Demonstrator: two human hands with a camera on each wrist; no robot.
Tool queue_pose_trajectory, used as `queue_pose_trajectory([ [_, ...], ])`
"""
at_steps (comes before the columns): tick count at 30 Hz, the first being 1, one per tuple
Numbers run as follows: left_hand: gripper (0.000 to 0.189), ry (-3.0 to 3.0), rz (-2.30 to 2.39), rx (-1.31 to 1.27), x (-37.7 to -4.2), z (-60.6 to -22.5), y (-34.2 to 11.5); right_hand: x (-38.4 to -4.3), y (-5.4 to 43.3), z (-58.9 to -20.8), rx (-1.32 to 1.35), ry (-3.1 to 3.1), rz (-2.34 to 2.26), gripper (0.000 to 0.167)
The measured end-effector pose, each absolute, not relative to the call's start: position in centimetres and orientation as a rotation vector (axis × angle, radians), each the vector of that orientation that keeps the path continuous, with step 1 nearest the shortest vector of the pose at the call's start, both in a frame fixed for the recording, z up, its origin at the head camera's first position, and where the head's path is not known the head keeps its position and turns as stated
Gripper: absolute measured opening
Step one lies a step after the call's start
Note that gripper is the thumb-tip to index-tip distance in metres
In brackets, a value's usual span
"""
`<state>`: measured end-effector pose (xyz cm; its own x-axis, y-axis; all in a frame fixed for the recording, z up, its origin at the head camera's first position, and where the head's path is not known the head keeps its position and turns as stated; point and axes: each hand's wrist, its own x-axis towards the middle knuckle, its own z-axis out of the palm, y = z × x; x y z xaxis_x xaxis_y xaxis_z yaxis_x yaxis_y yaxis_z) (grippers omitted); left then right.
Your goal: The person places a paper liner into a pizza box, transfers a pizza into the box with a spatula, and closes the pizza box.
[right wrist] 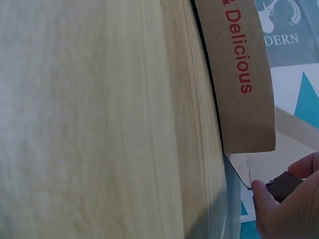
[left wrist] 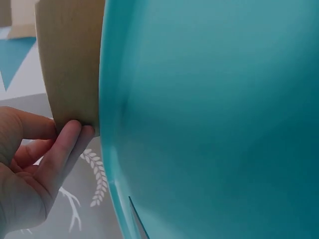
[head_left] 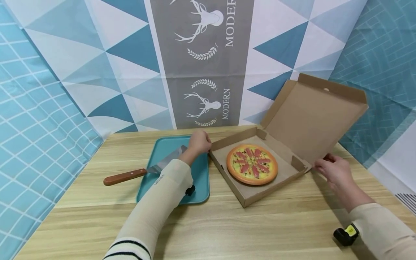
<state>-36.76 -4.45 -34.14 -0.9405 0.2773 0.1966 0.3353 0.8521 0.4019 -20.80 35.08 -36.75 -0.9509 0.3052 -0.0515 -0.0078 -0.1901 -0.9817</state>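
An opened cardboard pizza box (head_left: 231,187) sits on the table with its lid (head_left: 320,115) leaning back to the right. Inside lies a round pizza (head_left: 252,164) with reddish strips on a yellow top. My left hand (head_left: 199,141) pinches the box's back left corner; in the left wrist view, thumb and fingers grip the brown cardboard wall (left wrist: 72,64). At the opposite side, my right hand (head_left: 336,170) pinches the cardboard near the lid's fold. The right wrist view shows that hand (right wrist: 291,206) beyond the box side (right wrist: 239,74) printed with "Delicious".
A teal tray (head_left: 165,146) lies left of the box, under my left forearm. Across it rests a metal pizza server with a wooden handle (head_left: 125,177), the handle jutting past the tray's left rim. A patterned cloth backdrop (head_left: 208,65) rises behind the wooden table (head_left: 253,231).
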Motion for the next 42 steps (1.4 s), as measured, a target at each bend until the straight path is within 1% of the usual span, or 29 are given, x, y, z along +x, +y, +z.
queue_pose_trajectory([
  [8, 0.021, -3.027, -0.611, -0.511, -34.7, -33.3, -4.3, -21.1, 36.1, -36.8, -0.374, -1.887, 2.231, 0.076],
  [11, 0.026, -3.124, -0.519, -0.560, -34.1, -32.6, -4.3, -21.3, 36.5, -36.8, -0.357, -1.894, 2.224, 0.069],
  [13, 0.028, -3.175, -0.490, -0.612, -33.9, -32.1, -4.2, -21.4, 36.8, -36.9, -0.340, -1.893, 2.223, 0.060],
  [15, 0.025, -3.194, -0.508, -0.661, -34.1, -31.8, -3.9, -21.5, 37.2, -37.0, -0.323, -1.899, 2.222, 0.050],
  [18, 0.013, -3.186, -0.645, -0.727, -34.6, -31.5, -3.4, -21.6, 37.5, -37.1, -0.310, -1.926, 2.211, 0.046],
  [23, 0.027, -3.199, -0.712, -0.813, -35.6, -32.3, -2.2, -21.9, 37.4, -37.1, -0.267, -2.070, 2.146, 0.070],
  [25, 0.027, -3.199, -0.634, -0.825, -35.8, -32.6, -1.8, -22.0, 37.3, -37.0, -0.230, -2.159, 2.092, 0.076],
  [29, 0.028, -3.180, -0.588, -0.787, -35.9, -32.8, -1.3, -22.1, 37.1, -36.8, -0.178, -2.303, 1.978, 0.082],
  [32, 0.018, -3.191, -0.596, -0.763, -36.0, -32.7, -1.2, -22.1, 37.1, -36.8, -0.168, -2.368, 1.952, 0.092],
  [34, 0.024, -3.216, -0.588, -0.760, -36.1, -32.7, -1.2, -22.1, 37.1, -36.8, -0.167, -2.395, 1.959, 0.100],
  [37, 0.037, -3.259, -0.547, -0.770, -36.4, -32.5, -1.0, -22.1, 37.0, -36.9, -0.167, -2.432, 1.939, 0.105],
  [42, 0.035, -3.291, -0.552, -0.778, -36.4, -32.4, -1.0, -22.3, 36.8, -36.9, -0.159, -2.469, 1.842, 0.101],
])
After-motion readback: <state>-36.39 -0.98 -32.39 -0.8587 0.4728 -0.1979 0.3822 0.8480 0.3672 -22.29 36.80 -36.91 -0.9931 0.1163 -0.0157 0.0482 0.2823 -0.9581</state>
